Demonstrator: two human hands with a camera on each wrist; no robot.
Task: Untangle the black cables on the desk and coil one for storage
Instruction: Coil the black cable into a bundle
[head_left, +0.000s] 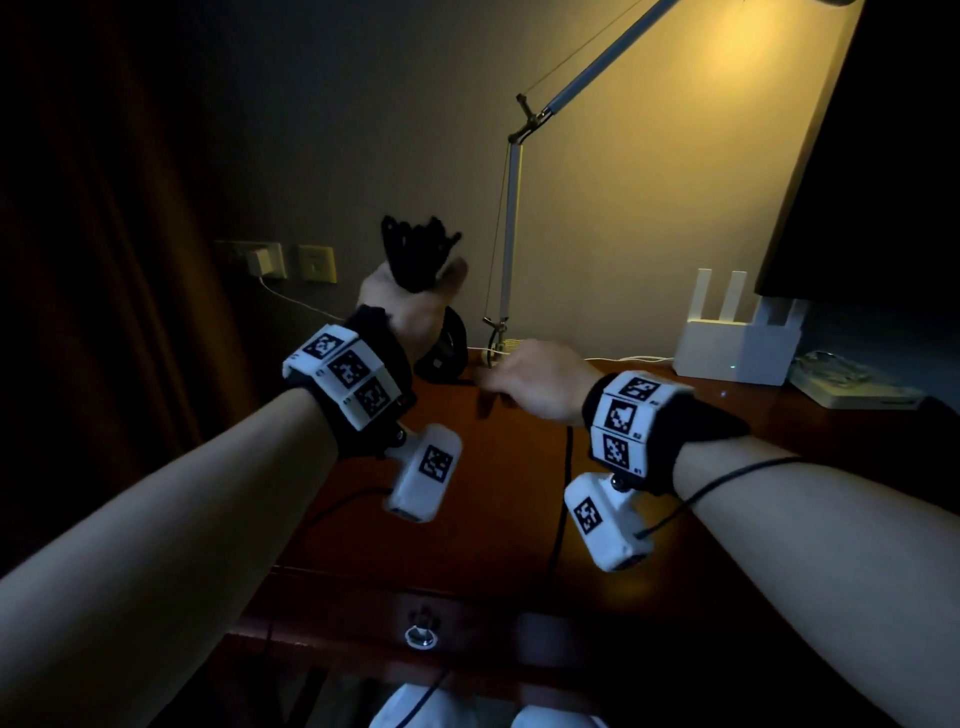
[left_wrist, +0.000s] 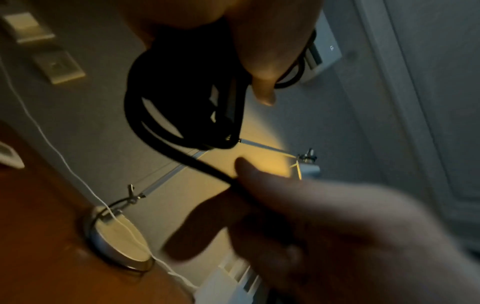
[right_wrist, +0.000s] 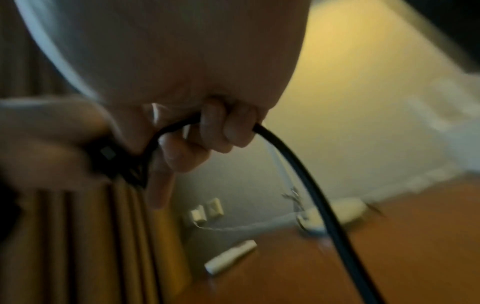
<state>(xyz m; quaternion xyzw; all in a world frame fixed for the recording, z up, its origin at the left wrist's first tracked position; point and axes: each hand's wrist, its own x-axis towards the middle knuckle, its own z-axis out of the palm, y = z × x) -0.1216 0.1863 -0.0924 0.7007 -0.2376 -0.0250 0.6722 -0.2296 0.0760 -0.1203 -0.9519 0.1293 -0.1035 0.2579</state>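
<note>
My left hand (head_left: 415, 299) is raised above the desk's back left and grips a coil of black cable (head_left: 415, 249); more loops hang below the palm (head_left: 449, 340). In the left wrist view the coil (left_wrist: 182, 102) hangs from that hand (left_wrist: 262, 61), and one strand (left_wrist: 207, 166) leads down to my right hand (left_wrist: 324, 226). My right hand (head_left: 524, 382) is lower, just right of the left one, fingers curled round the same cable (right_wrist: 324, 216). The loose run (head_left: 563, 493) trails over the desk (head_left: 493, 519) toward its front edge.
A desk lamp (head_left: 511, 218) stands behind the hands, its round base (left_wrist: 116, 242) on the wood. A white router (head_left: 737, 348) and a dark monitor (head_left: 872, 182) are at the right. A wall charger (head_left: 260, 260) with a white lead and a curtain (head_left: 104, 260) are at the left.
</note>
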